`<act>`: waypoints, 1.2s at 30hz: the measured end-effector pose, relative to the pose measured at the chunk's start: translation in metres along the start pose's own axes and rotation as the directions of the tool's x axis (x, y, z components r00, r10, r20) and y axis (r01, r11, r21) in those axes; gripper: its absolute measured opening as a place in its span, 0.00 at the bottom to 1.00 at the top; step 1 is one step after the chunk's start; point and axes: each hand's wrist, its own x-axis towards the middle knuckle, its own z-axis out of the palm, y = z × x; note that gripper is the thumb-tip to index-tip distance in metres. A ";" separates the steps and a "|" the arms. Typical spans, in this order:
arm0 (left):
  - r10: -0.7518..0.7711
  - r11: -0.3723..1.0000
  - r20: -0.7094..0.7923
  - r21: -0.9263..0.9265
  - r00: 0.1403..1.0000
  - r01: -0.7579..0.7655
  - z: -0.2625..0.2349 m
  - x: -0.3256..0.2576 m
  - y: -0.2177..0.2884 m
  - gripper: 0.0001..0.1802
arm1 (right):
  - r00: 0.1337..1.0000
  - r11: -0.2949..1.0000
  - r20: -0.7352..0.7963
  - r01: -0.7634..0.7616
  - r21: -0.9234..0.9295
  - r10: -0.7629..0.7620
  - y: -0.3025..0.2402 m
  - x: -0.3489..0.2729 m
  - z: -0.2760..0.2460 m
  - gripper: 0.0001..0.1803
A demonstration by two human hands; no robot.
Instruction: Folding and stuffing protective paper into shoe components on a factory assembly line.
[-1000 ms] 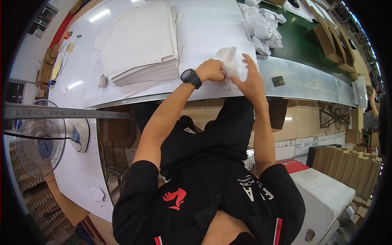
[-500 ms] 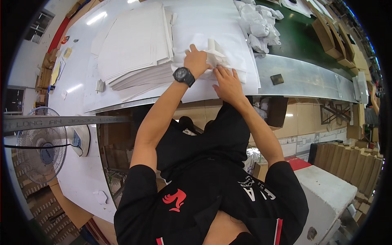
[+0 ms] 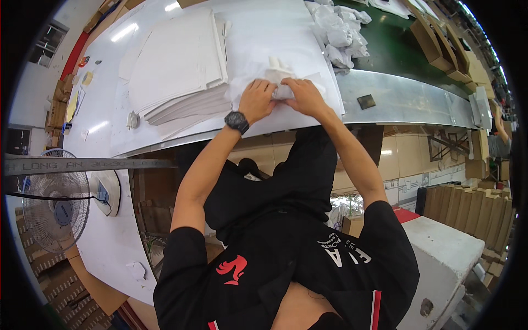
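both hands have drawn together since the earlier frames, when the right one lay further over on the white table (image 3: 165, 118); now they sit side by side on the small white paper-wrapped bundle (image 3: 280, 74). left hand (image 3: 256, 99), with a black round wristwatch (image 3: 237, 120) on its wrist, lies palm down with fingers curled onto the near left edge of the bundle, pressing the thin white wrapping sheet (image 3: 258, 49) under it. right hand (image 3: 303, 94) is just beside it, fingers bent and pinching a fold of the same paper at the bundle's near right edge; the two hands nearly touch at the fingertips.

bundle rests on the wrapping sheet, close to the table's near edge. left of the bundle stands a thick stack of flat white paper sheets (image 3: 179, 69), just beside the left hand. beyond the bundle and to its right lies a heap of crumpled white wrapped pieces (image 3: 338, 33), at the edge of a dark green conveyor belt (image 3: 396, 47). right of the bundle, on the bare metal ledge (image 3: 418, 99), lies a small dark square block (image 3: 366, 101), well apart from the hands. far left of the bundle, below table level, stands a grey wire-caged fan (image 3: 52, 206).
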 end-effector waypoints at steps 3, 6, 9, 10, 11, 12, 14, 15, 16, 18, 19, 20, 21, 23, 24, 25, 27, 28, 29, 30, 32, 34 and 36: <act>-0.057 0.989 0.031 -0.138 0.998 0.060 0.004 -0.018 -0.001 0.25 | 0.997 0.987 -0.081 0.004 0.160 0.009 0.002 -0.016 -0.002 0.29; -0.106 0.942 0.003 -0.320 0.994 0.101 -0.002 -0.009 -0.014 0.24 | 0.985 0.939 -0.144 -0.041 0.341 0.095 0.010 -0.005 -0.006 0.29; -0.388 0.899 -0.014 -0.226 0.922 0.375 -0.006 0.019 0.001 0.18 | 0.943 0.914 -0.047 -0.307 0.265 0.330 0.019 0.024 -0.010 0.25; -0.372 0.902 -0.019 -0.242 0.928 0.357 0.001 0.025 0.009 0.18 | 0.938 0.916 -0.059 -0.317 0.248 0.340 0.024 0.023 -0.013 0.25; -0.125 0.988 -0.171 0.067 0.977 0.138 0.003 0.019 0.001 0.17 | 0.937 0.946 -0.134 -0.319 0.054 0.323 0.010 0.034 -0.012 0.25; 0.159 0.915 -0.225 0.399 0.961 -0.058 0.007 0.010 -0.009 0.17 | 0.934 0.937 -0.206 -0.323 -0.136 0.292 -0.007 0.045 -0.010 0.24; 0.001 0.990 -0.240 0.135 0.971 0.033 0.026 -0.003 0.008 0.24 | 0.957 0.945 -0.138 -0.277 -0.174 0.256 -0.004 0.039 -0.006 0.26; -0.023 0.997 -0.265 0.066 0.964 0.042 0.028 0.000 0.009 0.26 | 0.986 0.987 -0.160 -0.062 -0.148 0.038 0.005 0.027 0.005 0.27; -0.052 0.998 -0.286 0.004 0.957 0.056 0.027 0.001 0.001 0.28 | 0.965 0.978 -0.185 0.167 -0.123 -0.188 0.009 0.025 0.010 0.27; -0.102 0.994 -0.185 -0.049 0.977 0.095 0.020 0.004 -0.021 0.27 | 0.981 0.990 -0.127 0.142 -0.023 -0.144 0.011 0.032 0.008 0.26; -0.155 0.984 -0.072 -0.100 0.985 0.147 0.015 0.005 -0.032 0.26 | 0.993 0.991 -0.057 0.108 0.083 -0.104 0.012 0.037 0.006 0.26; -0.138 0.986 -0.090 -0.102 0.986 0.129 0.009 0.016 -0.035 0.26 | 0.992 0.992 -0.069 0.110 0.061 -0.105 0.021 0.044 0.001 0.26; -0.226 0.962 0.094 -0.137 0.970 0.237 0.005 0.032 -0.035 0.25 | 0.996 0.995 0.086 -0.006 0.095 -0.002 0.037 0.052 -0.006 0.28; -0.278 0.911 0.324 -0.210 0.904 0.355 -0.005 0.055 -0.055 0.22 | 0.932 0.990 0.348 -0.130 0.046 0.106 0.058 0.083 -0.019 0.32; -0.268 0.888 0.369 -0.263 0.890 0.376 -0.010 0.056 -0.073 0.21 | 0.883 0.993 0.455 -0.120 -0.017 0.115 0.052 0.106 -0.027 0.35; -0.326 0.939 0.252 -0.026 0.911 0.343 0.001 0.057 -0.059 0.17 | 0.898 0.974 0.378 -0.213 -0.075 0.226 0.052 0.103 -0.019 0.34; -0.187 0.915 -0.080 0.348 0.979 0.204 0.023 0.049 -0.029 0.12 | 0.910 0.923 0.192 -0.333 -0.193 0.369 0.035 0.097 -0.001 0.32; 0.014 0.862 -0.257 0.493 0.966 0.118 0.032 0.046 -0.025 0.10 | 0.917 0.896 0.081 -0.359 -0.260 0.391 0.022 0.101 0.002 0.30; -0.184 0.936 -0.142 0.278 0.973 0.218 0.040 0.043 -0.017 0.13 | 0.974 0.892 -0.088 -0.228 -0.390 0.210 0.015 0.097 0.007 0.28; -0.343 0.938 0.029 0.061 0.939 0.341 0.050 0.037 -0.008 0.15 | 0.976 0.836 -0.216 -0.123 -0.534 0.005 0.009 0.087 0.015 0.26; -0.139 0.951 -0.182 0.251 0.973 0.183 0.065 0.007 -0.012 0.22 | 0.869 0.925 -0.396 0.156 -0.347 -0.296 -0.013 0.049 0.029 0.19; -0.182 0.957 -0.228 0.183 0.956 0.226 0.058 -0.010 -0.011 0.27 | 0.899 0.990 -0.414 0.127 -0.061 -0.141 -0.051 -0.026 0.039 0.15; -0.198 0.965 -0.293 0.111 0.935 0.239 0.050 0.000 -0.005 0.31 | 0.884 0.995 -0.459 -0.095 0.016 0.092 -0.067 -0.115 0.042 0.15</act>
